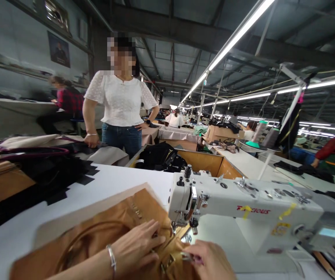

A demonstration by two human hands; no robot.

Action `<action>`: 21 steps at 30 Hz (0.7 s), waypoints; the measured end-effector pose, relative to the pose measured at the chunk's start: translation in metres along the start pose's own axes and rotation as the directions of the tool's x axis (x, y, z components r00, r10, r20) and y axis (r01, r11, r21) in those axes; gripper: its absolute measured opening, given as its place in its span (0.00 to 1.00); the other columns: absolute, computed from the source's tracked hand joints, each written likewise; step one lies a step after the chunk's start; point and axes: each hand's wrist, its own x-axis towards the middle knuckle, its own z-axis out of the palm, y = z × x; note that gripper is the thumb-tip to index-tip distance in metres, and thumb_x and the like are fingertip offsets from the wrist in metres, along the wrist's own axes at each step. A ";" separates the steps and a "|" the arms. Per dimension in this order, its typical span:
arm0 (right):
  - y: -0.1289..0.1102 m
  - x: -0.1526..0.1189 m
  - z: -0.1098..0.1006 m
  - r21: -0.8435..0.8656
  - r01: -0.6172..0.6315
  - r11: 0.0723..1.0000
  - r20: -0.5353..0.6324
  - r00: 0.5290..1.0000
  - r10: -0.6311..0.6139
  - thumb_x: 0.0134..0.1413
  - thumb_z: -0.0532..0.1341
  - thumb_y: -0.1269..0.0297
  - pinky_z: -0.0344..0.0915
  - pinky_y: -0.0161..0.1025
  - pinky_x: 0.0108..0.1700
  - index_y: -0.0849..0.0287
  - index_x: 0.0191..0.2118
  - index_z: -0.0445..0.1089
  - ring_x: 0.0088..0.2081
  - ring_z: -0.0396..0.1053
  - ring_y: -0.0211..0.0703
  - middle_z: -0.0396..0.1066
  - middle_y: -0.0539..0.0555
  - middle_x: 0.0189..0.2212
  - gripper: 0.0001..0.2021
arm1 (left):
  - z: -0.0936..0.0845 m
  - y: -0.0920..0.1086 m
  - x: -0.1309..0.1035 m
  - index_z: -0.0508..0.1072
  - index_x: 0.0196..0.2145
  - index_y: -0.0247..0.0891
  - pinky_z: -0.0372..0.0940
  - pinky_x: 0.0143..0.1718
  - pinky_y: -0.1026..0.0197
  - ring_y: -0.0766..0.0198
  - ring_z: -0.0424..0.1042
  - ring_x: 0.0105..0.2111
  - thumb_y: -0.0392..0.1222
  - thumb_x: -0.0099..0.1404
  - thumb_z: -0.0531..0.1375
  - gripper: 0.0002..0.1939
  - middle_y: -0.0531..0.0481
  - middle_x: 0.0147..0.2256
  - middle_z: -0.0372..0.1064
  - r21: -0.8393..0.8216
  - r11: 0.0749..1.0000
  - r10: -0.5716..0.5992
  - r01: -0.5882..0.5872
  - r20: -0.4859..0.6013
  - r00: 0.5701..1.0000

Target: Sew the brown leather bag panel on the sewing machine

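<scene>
Left hand [136, 245] lies flat, fingers spread, on tan bag [112, 233]. Needle [173, 229] sits at 2 o'clock from it. Right hand [211, 260] pinches the buckle [186, 256], nearer.

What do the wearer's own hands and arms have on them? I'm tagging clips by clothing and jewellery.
Both are bare, no gloves. The left hand has a thin silver bangle at the wrist, and the forearm behind it shows no sleeve. The right hand shows no ring or band; its wrist is cut off by the frame edge.
</scene>
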 end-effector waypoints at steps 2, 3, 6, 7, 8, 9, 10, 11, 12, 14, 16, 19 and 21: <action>0.011 0.001 -0.019 -0.153 -0.012 0.988 -0.053 0.999 0.004 0.49 0.53 0.80 0.73 0.40 0.37 0.44 0.36 0.76 0.36 0.79 0.47 0.78 0.48 0.41 0.22 | 0.019 0.020 -0.001 0.73 0.52 0.36 0.73 0.53 0.47 0.47 0.72 0.49 0.32 0.61 0.71 0.22 0.40 0.51 0.69 -0.057 0.995 -0.086 0.086 -0.002 0.996; 0.013 0.001 -0.022 -0.191 0.002 0.982 -0.098 0.995 -0.021 0.47 0.52 0.81 0.75 0.41 0.39 0.45 0.38 0.76 0.37 0.79 0.48 0.77 0.48 0.47 0.24 | 0.031 0.029 0.001 0.74 0.49 0.35 0.73 0.52 0.49 0.49 0.72 0.48 0.31 0.61 0.70 0.19 0.41 0.49 0.70 -0.074 0.992 -0.106 0.104 -0.018 0.994; 0.013 0.002 -0.003 -0.196 0.189 0.962 -0.220 0.948 -0.231 0.45 0.58 0.76 0.78 0.40 0.35 0.46 0.49 0.73 0.36 0.80 0.46 0.74 0.47 0.57 0.25 | 0.061 0.039 0.009 0.74 0.42 0.34 0.73 0.49 0.46 0.48 0.72 0.44 0.30 0.63 0.68 0.11 0.47 0.42 0.74 0.012 1.000 -0.003 0.005 -0.150 0.989; 0.012 0.002 0.008 -0.195 0.271 0.943 -0.248 0.916 -0.315 0.45 0.62 0.72 0.78 0.39 0.32 0.47 0.53 0.71 0.35 0.81 0.46 0.74 0.46 0.57 0.26 | 0.067 0.037 0.012 0.73 0.41 0.34 0.73 0.49 0.45 0.48 0.72 0.43 0.30 0.63 0.68 0.10 0.48 0.40 0.74 0.036 0.998 0.050 -0.044 -0.203 0.978; 0.012 0.003 0.018 -0.202 0.337 0.920 -0.276 0.882 -0.383 0.46 0.66 0.66 0.78 0.38 0.30 0.49 0.55 0.70 0.34 0.81 0.45 0.74 0.47 0.57 0.27 | 0.069 0.031 0.013 0.72 0.40 0.35 0.72 0.48 0.46 0.48 0.71 0.42 0.29 0.63 0.68 0.09 0.48 0.40 0.75 0.035 0.996 0.088 -0.082 -0.248 0.965; 0.012 0.004 0.025 -0.217 0.384 0.897 -0.297 0.850 -0.436 0.46 0.69 0.61 0.78 0.37 0.29 0.51 0.57 0.69 0.33 0.81 0.45 0.73 0.48 0.58 0.29 | 0.069 0.023 0.013 0.71 0.40 0.35 0.72 0.46 0.48 0.49 0.71 0.42 0.29 0.63 0.67 0.10 0.48 0.40 0.74 0.008 0.993 0.113 -0.115 -0.280 0.953; 0.012 0.006 0.030 -0.240 0.419 0.876 -0.311 0.821 -0.478 0.45 0.72 0.56 0.78 0.37 0.29 0.53 0.56 0.69 0.33 0.81 0.45 0.74 0.49 0.58 0.30 | 0.066 0.013 0.012 0.70 0.39 0.36 0.71 0.43 0.52 0.51 0.71 0.41 0.30 0.64 0.67 0.10 0.48 0.41 0.73 -0.038 0.989 0.123 -0.140 -0.301 0.946; 0.014 0.007 0.031 -0.258 0.441 0.860 -0.314 0.803 -0.506 0.44 0.73 0.53 0.78 0.37 0.30 0.54 0.56 0.70 0.34 0.81 0.45 0.74 0.49 0.57 0.32 | 0.062 0.002 0.011 0.70 0.39 0.37 0.70 0.40 0.56 0.54 0.71 0.40 0.30 0.65 0.65 0.09 0.49 0.40 0.73 -0.086 0.982 0.133 -0.167 -0.310 0.941; 0.015 0.008 0.029 -0.267 0.457 0.848 -0.308 0.794 -0.525 0.42 0.75 0.52 0.78 0.38 0.29 0.54 0.55 0.70 0.33 0.81 0.45 0.75 0.49 0.56 0.33 | 0.058 -0.009 0.010 0.69 0.40 0.38 0.68 0.38 0.59 0.57 0.70 0.39 0.31 0.67 0.63 0.07 0.49 0.40 0.72 -0.126 0.973 0.149 -0.196 -0.311 0.939; 0.020 0.011 0.022 -0.274 0.484 0.831 -0.269 0.791 -0.550 0.38 0.77 0.52 0.79 0.39 0.30 0.53 0.55 0.70 0.32 0.81 0.45 0.75 0.48 0.56 0.36 | 0.054 -0.023 0.008 0.69 0.40 0.40 0.68 0.37 0.62 0.61 0.70 0.36 0.31 0.70 0.58 0.05 0.51 0.39 0.71 -0.179 0.953 0.185 -0.246 -0.301 0.936; 0.024 0.012 0.016 -0.261 0.495 0.829 -0.249 0.795 -0.553 0.37 0.78 0.54 0.80 0.40 0.31 0.53 0.55 0.69 0.33 0.81 0.45 0.75 0.46 0.56 0.36 | 0.059 -0.024 0.007 0.70 0.40 0.40 0.69 0.39 0.61 0.61 0.71 0.35 0.32 0.69 0.59 0.05 0.51 0.38 0.70 -0.183 0.959 0.160 -0.215 -0.274 0.948; 0.027 0.014 0.019 -0.255 0.500 0.828 -0.294 0.775 -0.559 0.50 0.71 0.44 0.79 0.41 0.29 0.50 0.54 0.69 0.32 0.80 0.44 0.77 0.45 0.53 0.29 | 0.071 -0.007 0.008 0.71 0.45 0.38 0.74 0.39 0.55 0.52 0.73 0.39 0.36 0.52 0.76 0.25 0.45 0.43 0.71 -0.134 0.982 0.101 -0.130 -0.207 0.973; 0.028 0.014 0.028 -0.263 0.497 0.827 -0.320 0.763 -0.561 0.64 0.57 0.42 0.78 0.39 0.28 0.46 0.56 0.68 0.34 0.81 0.42 0.77 0.43 0.53 0.22 | 0.071 0.005 0.008 0.70 0.50 0.37 0.75 0.39 0.52 0.47 0.74 0.42 0.34 0.44 0.79 0.38 0.42 0.46 0.70 -0.088 0.991 0.084 -0.096 -0.133 0.987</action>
